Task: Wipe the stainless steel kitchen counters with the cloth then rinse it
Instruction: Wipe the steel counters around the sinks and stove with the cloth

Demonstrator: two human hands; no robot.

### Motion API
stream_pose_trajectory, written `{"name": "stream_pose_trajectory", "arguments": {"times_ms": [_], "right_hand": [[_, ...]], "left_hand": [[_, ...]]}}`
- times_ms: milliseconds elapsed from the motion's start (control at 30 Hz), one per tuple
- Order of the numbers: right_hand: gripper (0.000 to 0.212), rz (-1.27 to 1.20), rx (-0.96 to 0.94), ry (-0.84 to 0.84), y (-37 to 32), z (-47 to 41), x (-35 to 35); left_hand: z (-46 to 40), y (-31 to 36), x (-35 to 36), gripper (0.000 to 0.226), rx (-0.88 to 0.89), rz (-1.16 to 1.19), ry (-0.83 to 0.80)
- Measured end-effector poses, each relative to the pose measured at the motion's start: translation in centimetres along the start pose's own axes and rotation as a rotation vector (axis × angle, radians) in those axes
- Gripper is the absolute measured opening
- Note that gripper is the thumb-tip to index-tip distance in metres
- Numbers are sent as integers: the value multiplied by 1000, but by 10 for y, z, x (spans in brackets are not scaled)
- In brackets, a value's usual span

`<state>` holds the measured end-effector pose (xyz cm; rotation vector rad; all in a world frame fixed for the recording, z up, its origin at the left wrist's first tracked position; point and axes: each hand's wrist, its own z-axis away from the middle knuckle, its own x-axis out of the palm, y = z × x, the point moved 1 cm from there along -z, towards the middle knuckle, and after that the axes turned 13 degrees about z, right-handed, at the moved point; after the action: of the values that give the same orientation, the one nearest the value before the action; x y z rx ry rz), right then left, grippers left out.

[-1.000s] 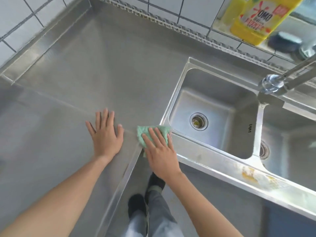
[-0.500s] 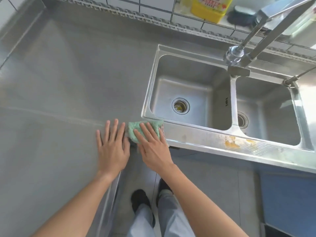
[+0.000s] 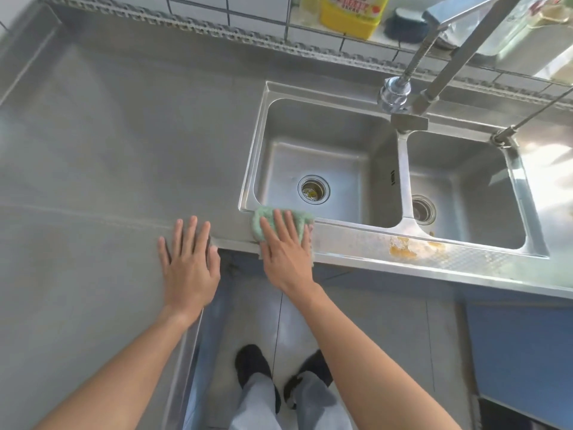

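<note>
Wiping step in progress: the right hand (image 3: 286, 249) presses flat on the green cloth (image 3: 266, 220) at the front rim of the sink (image 3: 400, 178). The left hand (image 3: 189, 259) rests spread and empty on the counter (image 3: 124, 135). Probable next move — sweep right, over the yellow residue (image 3: 403, 245).

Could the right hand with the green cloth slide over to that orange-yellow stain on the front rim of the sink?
Probably yes. The right hand presses the green cloth flat on the same steel rim, and nothing lies between it and the orange-yellow stain.
</note>
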<state>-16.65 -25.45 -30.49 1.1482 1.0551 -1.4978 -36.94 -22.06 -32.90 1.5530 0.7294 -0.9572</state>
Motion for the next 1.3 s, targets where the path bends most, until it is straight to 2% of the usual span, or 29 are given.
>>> {"name": "stream_pose_trajectory", "arguments": {"times_ms": [100,167,300,367,433,533,600,667,733,867,967,1067,1167,1233,1300], "right_hand": [[52,39,-170,4,6,26,2],[51,62,-186,17,38,51,2],[51,37,41,5,114,87,1],[51,25,153,2,126,81,1],[50,18,180,48,111,66,0],[49,-15,93,96,78,60,8],[53,-11,40,84,80,73,11],[57,18,28,70,105,93,12],[59,34,100,57,144,117,14],[55,-24,418,39,226,146,8],[52,-45,533,53,247,126,3],[51,-27,455,110,220,92,2],[55,-14,219,127,180,91,10],[56,-21,109,132,180,108,14],[57,-11,84,123,203,126,14]], "left_hand": [[0,9,0,56,-27,4,-44],[1,21,4,55,12,47,-63],[1,70,27,54,268,164,-182],[-3,97,42,53,326,215,-244],[-6,119,55,52,315,231,-282],[-3,135,67,57,256,170,-255],[2,138,69,62,251,132,-228],[2,141,71,57,230,118,-216],[-2,147,74,54,209,113,-223],[-14,177,91,52,291,123,-285],[-24,210,113,53,265,133,-271],[-26,224,129,54,212,46,-193],[-25,220,133,54,250,17,-151],[-25,220,134,53,264,14,-141],[-26,221,133,53,252,15,-141]]}}
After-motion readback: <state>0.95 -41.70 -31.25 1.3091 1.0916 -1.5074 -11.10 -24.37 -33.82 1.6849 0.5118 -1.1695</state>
